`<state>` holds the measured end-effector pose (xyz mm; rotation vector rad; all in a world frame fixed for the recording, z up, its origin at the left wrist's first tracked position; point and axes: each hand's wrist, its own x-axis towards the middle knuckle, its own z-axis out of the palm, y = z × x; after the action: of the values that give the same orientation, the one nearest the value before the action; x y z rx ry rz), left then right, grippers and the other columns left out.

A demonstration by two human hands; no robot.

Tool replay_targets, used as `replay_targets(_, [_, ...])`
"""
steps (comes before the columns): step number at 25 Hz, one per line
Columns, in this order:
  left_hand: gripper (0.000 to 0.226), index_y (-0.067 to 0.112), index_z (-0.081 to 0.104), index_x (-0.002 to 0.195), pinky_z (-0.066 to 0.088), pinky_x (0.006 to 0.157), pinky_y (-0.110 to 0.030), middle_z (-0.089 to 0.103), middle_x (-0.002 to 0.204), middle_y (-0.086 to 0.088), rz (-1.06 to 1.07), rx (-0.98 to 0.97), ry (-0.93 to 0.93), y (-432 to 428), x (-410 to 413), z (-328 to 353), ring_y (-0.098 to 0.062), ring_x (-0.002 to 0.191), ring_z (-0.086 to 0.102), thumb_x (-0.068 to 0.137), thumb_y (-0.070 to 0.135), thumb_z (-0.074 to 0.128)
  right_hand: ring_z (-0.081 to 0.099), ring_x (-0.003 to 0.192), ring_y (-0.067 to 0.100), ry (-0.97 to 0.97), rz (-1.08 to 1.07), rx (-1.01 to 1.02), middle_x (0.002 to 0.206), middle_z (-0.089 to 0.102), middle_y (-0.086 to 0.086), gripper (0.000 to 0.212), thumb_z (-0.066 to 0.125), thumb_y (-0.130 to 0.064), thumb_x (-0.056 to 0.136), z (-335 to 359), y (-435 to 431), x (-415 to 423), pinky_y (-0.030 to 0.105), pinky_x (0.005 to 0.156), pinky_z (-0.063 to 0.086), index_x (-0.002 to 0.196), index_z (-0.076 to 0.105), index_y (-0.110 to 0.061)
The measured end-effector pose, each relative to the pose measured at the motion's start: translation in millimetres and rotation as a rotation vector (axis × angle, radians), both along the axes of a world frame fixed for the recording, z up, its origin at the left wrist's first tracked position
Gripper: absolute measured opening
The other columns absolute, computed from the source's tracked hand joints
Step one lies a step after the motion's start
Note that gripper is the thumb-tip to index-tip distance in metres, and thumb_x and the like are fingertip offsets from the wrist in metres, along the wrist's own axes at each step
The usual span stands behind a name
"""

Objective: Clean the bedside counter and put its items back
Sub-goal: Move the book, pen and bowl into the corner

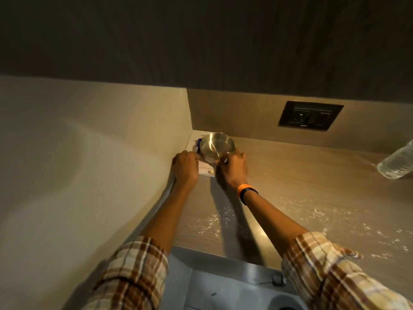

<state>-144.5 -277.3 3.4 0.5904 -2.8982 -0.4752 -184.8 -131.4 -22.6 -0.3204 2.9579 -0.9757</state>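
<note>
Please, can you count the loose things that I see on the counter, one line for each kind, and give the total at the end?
Steel bowl, held by the left hand and the right hand: 1
White book under the bowl: 1
Pen with blue parts, on the book: 1
Clear plastic bottle, lying at the right edge: 1
Total: 4

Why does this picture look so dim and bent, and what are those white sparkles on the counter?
Head view: warm, low light leaves the upper wall nearly black; the wide lens bows the counter edges and stretches the sleeves. The arms cast long shadows toward the camera. The sparkles look like light scattered through the plastic bottle, though scattered specks cannot be ruled out. The steel bowl shows glare; both hands are slightly soft.
</note>
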Motion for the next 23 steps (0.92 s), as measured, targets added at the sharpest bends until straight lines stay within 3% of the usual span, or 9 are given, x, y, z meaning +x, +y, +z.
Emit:
replay_targets(4, [0.019, 0.005, 0.067, 0.115, 0.053, 0.091, -0.035, 0.063, 0.124, -0.015, -0.053, -0.061, 0.052, -6, -14, -17, -0.029, 0.115, 0.057, 0.099, 0.011, 0.058, 0.052, 0.122, 0.037, 0.028, -0.066, -0.044, 0.138, 0.055, 0.019, 0.018, 0.06, -0.013, 0.1, 0, -26, -8, 0.041, 0.101, 0.049, 0.109, 0.073, -0.006])
replay_targets(7, [0.033, 0.004, 0.06, 0.129, 0.051, 0.102, -0.039, 0.057, 0.137, -0.016, -0.081, 0.012, 0.125, -11, -21, -22, -0.032, 0.125, 0.053, 0.096, 0.006, 0.061, 0.063, 0.108, 0.037, 0.033, -0.119, -0.104, 0.127, 0.063, 0.021, 0.019, 0.061, -0.01, 0.098, 5, -39, -15, 0.035, 0.086, 0.05, 0.11, 0.072, 0.0])
replay_targets(11, [0.06, 0.005, 0.038, 0.149, 0.031, 0.12, -0.038, 0.036, 0.158, -0.015, -0.161, -0.023, 0.115, -17, -13, -31, -0.028, 0.148, 0.031, 0.095, 0.005, 0.062, 0.067, 0.101, 0.037, -0.005, -0.168, -0.305, 0.113, 0.07, 0.02, 0.021, 0.065, -0.007, 0.093, 7, -48, -11, 0.035, 0.077, 0.049, 0.112, 0.065, 0.001])
replay_targets(14, [0.056, -0.001, 0.038, 0.149, 0.025, 0.123, -0.04, 0.032, 0.159, -0.019, -0.156, -0.071, 0.125, -6, 4, -33, -0.033, 0.15, 0.025, 0.097, 0.011, 0.057, 0.063, 0.112, 0.038, 0.005, -0.081, -0.301, 0.124, 0.066, 0.021, 0.039, 0.068, -0.018, 0.094, 7, -30, -4, 0.044, 0.092, 0.053, 0.127, 0.058, -0.001])
replay_targets(18, [0.059, 0.005, 0.042, 0.146, 0.039, 0.115, -0.046, 0.04, 0.154, -0.018, -0.213, -0.056, 0.243, 28, 29, -34, -0.034, 0.144, 0.036, 0.097, 0.036, 0.052, 0.039, 0.14, 0.035, 0.208, -0.027, 0.058, 0.149, 0.042, 0.018, 0.068, 0.059, -0.049, 0.09, 0, 35, 17, 0.047, 0.117, 0.036, 0.145, 0.044, -0.011])
replay_targets(23, [0.074, 0.019, 0.015, 0.157, 0.015, 0.125, -0.046, 0.017, 0.166, -0.006, -0.452, -0.063, 0.089, 107, 28, -38, -0.023, 0.154, 0.011, 0.098, 0.062, 0.029, 0.019, 0.156, 0.034, 0.209, -0.116, 0.22, 0.165, 0.026, 0.016, 0.085, 0.047, -0.069, 0.088, -22, 169, 43, 0.051, 0.128, 0.018, 0.153, 0.034, -0.016])
